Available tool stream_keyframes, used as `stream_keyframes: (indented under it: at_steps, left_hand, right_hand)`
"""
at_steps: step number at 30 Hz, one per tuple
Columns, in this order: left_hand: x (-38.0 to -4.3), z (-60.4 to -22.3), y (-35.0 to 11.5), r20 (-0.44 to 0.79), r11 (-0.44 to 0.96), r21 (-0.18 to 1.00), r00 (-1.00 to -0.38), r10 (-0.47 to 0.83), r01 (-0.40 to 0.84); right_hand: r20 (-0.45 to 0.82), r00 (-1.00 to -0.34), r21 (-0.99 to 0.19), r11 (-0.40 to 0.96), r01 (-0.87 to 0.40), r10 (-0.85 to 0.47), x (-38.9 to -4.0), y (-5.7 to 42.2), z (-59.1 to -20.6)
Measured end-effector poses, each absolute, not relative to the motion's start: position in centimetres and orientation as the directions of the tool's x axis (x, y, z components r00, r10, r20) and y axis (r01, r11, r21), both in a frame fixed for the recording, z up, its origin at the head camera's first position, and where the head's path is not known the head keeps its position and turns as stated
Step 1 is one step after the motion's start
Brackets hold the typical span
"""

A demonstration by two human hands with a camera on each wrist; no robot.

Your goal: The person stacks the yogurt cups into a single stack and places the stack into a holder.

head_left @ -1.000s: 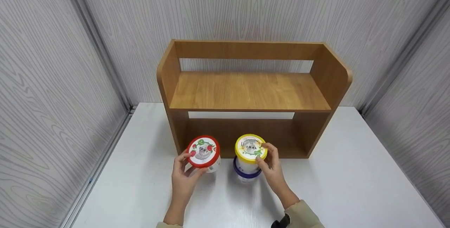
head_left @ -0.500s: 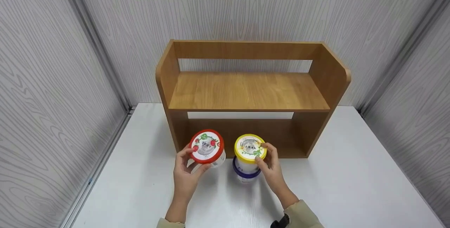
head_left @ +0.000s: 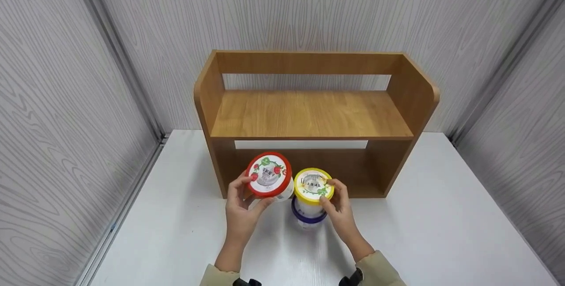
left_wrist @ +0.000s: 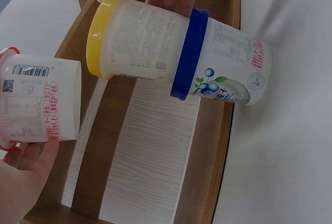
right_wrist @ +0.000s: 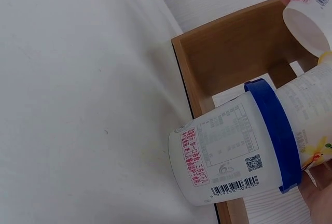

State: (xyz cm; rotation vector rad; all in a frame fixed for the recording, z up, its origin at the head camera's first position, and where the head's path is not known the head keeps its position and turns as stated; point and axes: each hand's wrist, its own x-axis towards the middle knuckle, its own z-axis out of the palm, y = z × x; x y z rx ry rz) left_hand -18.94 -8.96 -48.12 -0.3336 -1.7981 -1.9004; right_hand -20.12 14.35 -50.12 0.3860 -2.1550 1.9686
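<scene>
My left hand [head_left: 242, 217] grips a white plastic tub with a red lid [head_left: 269, 174], strawberries printed on top. It is held up and slightly tilted, just left of a yellow-lidded tub [head_left: 314, 184]. In the left wrist view a gap shows between the red-lidded tub [left_wrist: 39, 99] and the yellow lid [left_wrist: 98, 37]. The yellow-lidded tub stands on a tub with a dark blue lid [right_wrist: 275, 136], which has blueberries on its side and rests on the table. Fingers and thumb of my right hand [head_left: 344, 217] hold the yellow-lidded tub at its right side.
Directly behind the tubs stands a two-tier wooden shelf [head_left: 311, 114] on the white table [head_left: 432, 233]. Its lower compartment opens toward me. Grey wood-patterned panels [head_left: 282, 12] enclose the table at the back and both sides.
My left hand has raised the red-lidded tub and carried it rightward, close to the yellow-lidded one. The right hand and the two stacked tubs have stayed in place.
</scene>
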Motion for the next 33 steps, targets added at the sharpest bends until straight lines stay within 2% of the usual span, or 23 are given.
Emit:
stream_keyframes:
  at_steps: [11,20,27,33]
  left_hand:
    - [-19.6,-46.9,-7.1,0.517,-0.07,0.844,-0.842,-0.156,0.531]
    - [-20.0,-45.5,-5.4,0.457,-0.106,0.879,-0.884,-0.094,0.466]
    - [-19.4,-43.0,-4.4,0.458,-0.061,0.887,-0.889,-0.023,0.458]
    - [-19.6,-42.5,-3.8,0.439,-0.011,0.898,-0.898,0.018,0.439]
  right_hand:
    - [0.313,-0.948,-0.946,0.066,-0.317,-0.063,-20.2,14.4,-50.1]
    - [0.308,-0.949,-0.949,0.047,-0.312,-0.074,-20.2,14.4,-50.2]
    - [0.313,-0.947,-0.946,0.062,-0.317,-0.071,-20.2,14.4,-50.2]
    - [0.313,-0.947,-0.946,0.06,-0.318,-0.071,-20.2,14.4,-50.2]
